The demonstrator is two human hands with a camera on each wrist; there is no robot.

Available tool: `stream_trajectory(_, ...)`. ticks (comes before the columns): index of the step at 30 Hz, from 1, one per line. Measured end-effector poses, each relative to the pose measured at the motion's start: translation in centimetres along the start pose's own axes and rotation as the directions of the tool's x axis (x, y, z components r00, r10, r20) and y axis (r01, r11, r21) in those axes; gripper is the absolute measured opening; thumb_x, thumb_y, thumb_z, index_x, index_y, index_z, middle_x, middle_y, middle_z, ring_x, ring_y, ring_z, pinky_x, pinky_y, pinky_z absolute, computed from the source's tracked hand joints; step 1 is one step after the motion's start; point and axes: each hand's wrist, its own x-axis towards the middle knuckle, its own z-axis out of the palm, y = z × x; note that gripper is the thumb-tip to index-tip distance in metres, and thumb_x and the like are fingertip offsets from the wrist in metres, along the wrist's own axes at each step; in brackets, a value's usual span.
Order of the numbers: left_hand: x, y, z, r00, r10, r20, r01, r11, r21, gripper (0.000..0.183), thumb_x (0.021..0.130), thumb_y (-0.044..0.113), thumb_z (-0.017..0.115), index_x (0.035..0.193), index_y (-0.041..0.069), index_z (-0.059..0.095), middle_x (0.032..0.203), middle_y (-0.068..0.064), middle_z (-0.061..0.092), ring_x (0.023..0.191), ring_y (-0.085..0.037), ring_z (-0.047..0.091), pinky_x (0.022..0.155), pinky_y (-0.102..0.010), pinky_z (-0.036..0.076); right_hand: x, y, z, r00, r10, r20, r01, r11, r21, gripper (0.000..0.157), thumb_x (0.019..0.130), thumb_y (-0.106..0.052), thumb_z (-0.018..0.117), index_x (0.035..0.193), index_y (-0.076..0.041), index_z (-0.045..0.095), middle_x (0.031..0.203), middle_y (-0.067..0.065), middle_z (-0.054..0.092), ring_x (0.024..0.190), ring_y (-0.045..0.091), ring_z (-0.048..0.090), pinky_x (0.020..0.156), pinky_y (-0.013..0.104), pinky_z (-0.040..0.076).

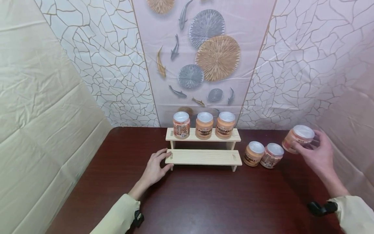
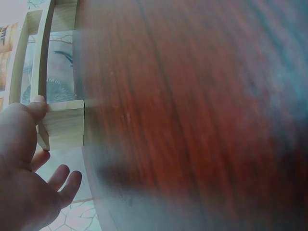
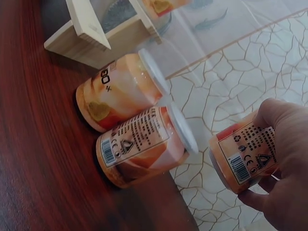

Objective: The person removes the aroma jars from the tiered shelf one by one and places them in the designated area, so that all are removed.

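Note:
A light wooden two-step rack [image 1: 204,157] stands on the table. Its lower step's left end is pinched by my left hand [image 1: 155,167], thumb at the front edge and a finger at the end; in the left wrist view the other fingers of the left hand [image 2: 33,168] stay off the wood. My right hand [image 1: 319,152] grips an orange-labelled jar [image 1: 295,139] with a silver lid, held tilted above the table at the right. Its barcode side shows on the jar [image 3: 240,159] in the right wrist view. Two similar jars [image 1: 253,154] [image 1: 271,156] stand side by side right of the rack.
Along the rack's upper step stand three more jars, a left one [image 1: 181,126], a middle one [image 1: 204,126] and a right one [image 1: 225,126]. Dark reddish wood covers the table [image 1: 204,201]. Behind it hangs a patterned cloth [image 1: 117,65]; plain cloth [image 1: 43,113] borders the left side.

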Motion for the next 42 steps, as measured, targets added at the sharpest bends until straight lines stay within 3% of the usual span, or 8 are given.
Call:
stream_trajectory(5, 0.1, -0.1, 0.1, 1.0, -0.003, 0.001, 0.003, 1.0, 0.007, 0.046, 0.082, 0.012, 0.083, 0.125, 0.002, 0.069, 0.134, -0.021, 0.058, 0.117, -0.047, 0.053, 0.095, -0.059, 0.043, -0.2, 0.8, -0.3, 1.0, 0.016, 0.01, -0.016, 1.0, -0.025, 0.069, 0.08, -0.01, 0.083, 0.137, 0.003, 0.046, 0.111, -0.012, 0.045, 0.097, 0.002, 0.047, 0.079, 0.006, 0.042)
stream_trajectory(9, 0.2, -0.1, 0.1, 1.0, -0.001, -0.003, 0.001, 1.0, 0.009, 0.046, 0.081, 0.012, 0.084, 0.124, 0.002, 0.069, 0.134, -0.021, 0.058, 0.116, -0.046, 0.054, 0.095, -0.058, 0.043, -0.3, 1.4, -0.4, 0.999, 0.037, 0.019, -0.037, 0.999, -0.04, 0.076, 0.081, -0.012, 0.083, 0.142, 0.005, 0.042, 0.114, -0.01, 0.045, 0.1, 0.005, 0.047, 0.08, 0.007, 0.042)
stream_trajectory(21, 0.1, -0.1, 0.0, 1.0, -0.007, 0.004, 0.007, 1.0, 0.0, 0.045, 0.082, 0.011, 0.083, 0.125, 0.003, 0.069, 0.135, -0.02, 0.058, 0.117, -0.046, 0.053, 0.095, -0.059, 0.044, -1.4, 3.1, -0.4, 1.0, 0.015, -0.003, -0.015, 0.99, -0.139, 0.072, 0.079, -0.012, 0.082, 0.136, 0.009, 0.045, 0.114, 0.013, 0.052, 0.079, -0.008, 0.045, 0.069, 0.006, 0.036)
stream_trajectory(35, 0.1, 0.1, -0.1, 1.0, -0.023, 0.021, 0.024, 1.0, -0.009, 0.045, 0.084, 0.013, 0.082, 0.126, 0.005, 0.069, 0.137, -0.02, 0.057, 0.118, -0.046, 0.053, 0.096, -0.058, 0.044, -2.7, 5.0, 0.4, 0.998, 0.058, 0.022, -0.054, 0.984, -0.171, 0.072, 0.081, -0.012, 0.081, 0.138, 0.01, 0.043, 0.123, 0.027, 0.054, 0.086, -0.012, 0.038, 0.074, 0.006, 0.033)
stream_trajectory(37, 0.1, 0.1, -0.2, 0.999, -0.026, 0.022, 0.026, 1.0, -0.012, 0.045, 0.084, 0.013, 0.082, 0.126, 0.005, 0.069, 0.137, -0.02, 0.057, 0.118, -0.045, 0.052, 0.096, -0.059, 0.043, -2.8, 5.3, 0.6, 0.998, 0.063, 0.021, -0.058, 0.981, -0.187, 0.072, 0.081, -0.013, 0.081, 0.139, 0.009, 0.043, 0.125, 0.029, 0.053, 0.09, -0.005, 0.042, 0.077, 0.008, 0.032)
stream_trajectory(40, 0.1, 0.1, -0.2, 0.999, -0.029, 0.024, 0.03, 0.999, -0.012, 0.046, 0.083, 0.012, 0.082, 0.127, 0.004, 0.069, 0.138, -0.02, 0.057, 0.119, -0.045, 0.052, 0.096, -0.059, 0.043, -3.1, 5.6, 0.7, 0.998, 0.06, 0.026, -0.054, 0.978, -0.202, 0.073, 0.081, -0.015, 0.08, 0.139, 0.009, 0.043, 0.127, 0.031, 0.052, 0.101, 0.018, 0.05, 0.082, 0.014, 0.031)
stream_trajectory(42, 0.1, 0.1, -0.1, 0.999, -0.031, 0.025, 0.031, 0.999, -0.009, 0.046, 0.083, 0.012, 0.083, 0.127, 0.005, 0.069, 0.138, -0.02, 0.057, 0.119, -0.045, 0.052, 0.096, -0.058, 0.043, -3.2, 5.9, 0.8, 0.998, 0.054, 0.033, -0.046, 0.976, -0.211, 0.074, 0.081, -0.016, 0.08, 0.139, 0.01, 0.043, 0.128, 0.033, 0.051, 0.109, 0.035, 0.049, 0.085, 0.019, 0.03)
